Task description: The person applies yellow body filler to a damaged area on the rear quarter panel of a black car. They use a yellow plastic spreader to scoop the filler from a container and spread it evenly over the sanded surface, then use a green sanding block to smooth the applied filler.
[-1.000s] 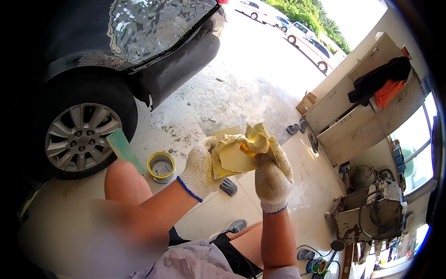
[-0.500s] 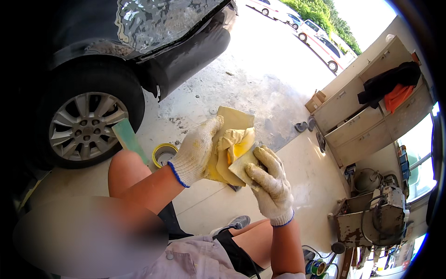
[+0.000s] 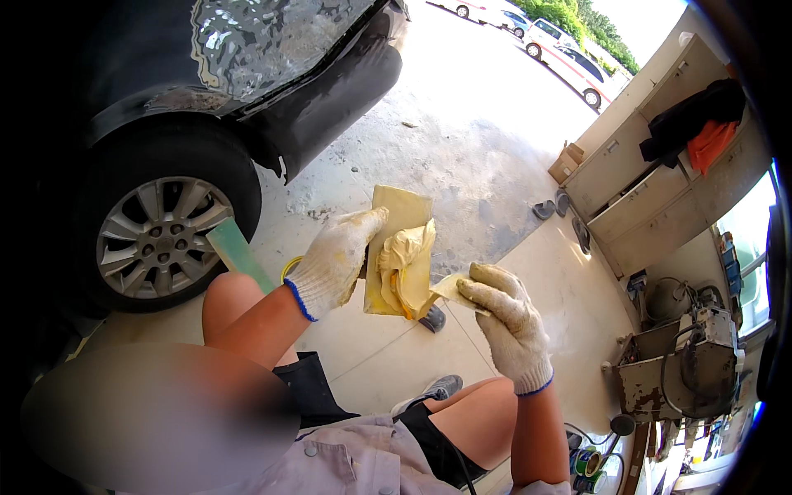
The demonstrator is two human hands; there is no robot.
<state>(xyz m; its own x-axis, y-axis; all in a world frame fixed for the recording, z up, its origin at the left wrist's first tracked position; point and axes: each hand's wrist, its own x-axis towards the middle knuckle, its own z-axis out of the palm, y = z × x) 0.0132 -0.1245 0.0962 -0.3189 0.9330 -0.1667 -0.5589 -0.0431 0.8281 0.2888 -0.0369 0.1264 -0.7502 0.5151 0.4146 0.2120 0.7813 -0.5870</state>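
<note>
My left hand (image 3: 334, 257), in a white knit glove with a blue cuff, grips a flat pale-yellow board (image 3: 403, 203) by its left side. A thick mound of creamy yellow putty (image 3: 404, 254) lies on the board, with an orange-yellow streak low in it. My right hand (image 3: 510, 323), in a matching stained glove, pinches a small pale putty spreader (image 3: 455, 291) between thumb and fingers. The spreader's tip is close to the board's lower right edge; whether they touch I cannot tell.
At the left stands a dark car with a wheel (image 3: 165, 235) and a patchy grey, stripped area (image 3: 256, 41) on its panel. A green strip (image 3: 239, 254) leans by my knee; a yellow-rimmed can (image 3: 291, 266) is mostly hidden. Lockers (image 3: 639, 202) and a rusty cart (image 3: 672, 371) stand right.
The spreader has come away from the putty, to the right and down, with my right hand. The putty is now more heaped, and less orange shows. The board stands more upright in view.
</note>
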